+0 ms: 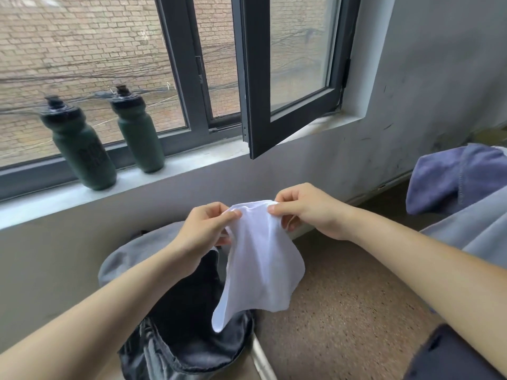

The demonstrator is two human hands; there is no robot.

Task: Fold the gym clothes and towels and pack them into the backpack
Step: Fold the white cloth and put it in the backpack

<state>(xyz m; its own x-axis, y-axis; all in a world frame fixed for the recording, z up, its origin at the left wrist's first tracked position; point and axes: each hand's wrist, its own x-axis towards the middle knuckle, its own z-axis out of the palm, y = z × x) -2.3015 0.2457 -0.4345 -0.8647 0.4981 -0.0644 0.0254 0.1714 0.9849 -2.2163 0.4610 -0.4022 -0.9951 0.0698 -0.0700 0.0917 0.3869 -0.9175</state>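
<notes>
A small white cloth (263, 267) hangs in the air in front of me. My left hand (204, 229) pinches its top left corner and my right hand (310, 212) pinches its top right corner. Its lower end dangles over the open mouth of a grey backpack (192, 344) that stands on the floor against the wall, with a dark inside. A grey garment (474, 229) and a blue-purple towel (450, 182) lie at the right edge, apart from both hands.
Two dark green bottles (79, 144) (138, 133) stand on the window sill (175, 174) above the backpack. An open window sash (279, 78) juts into the room over the sill. Speckled brown floor (343, 311) lies right of the backpack. A dark cloth (450, 357) fills the bottom right corner.
</notes>
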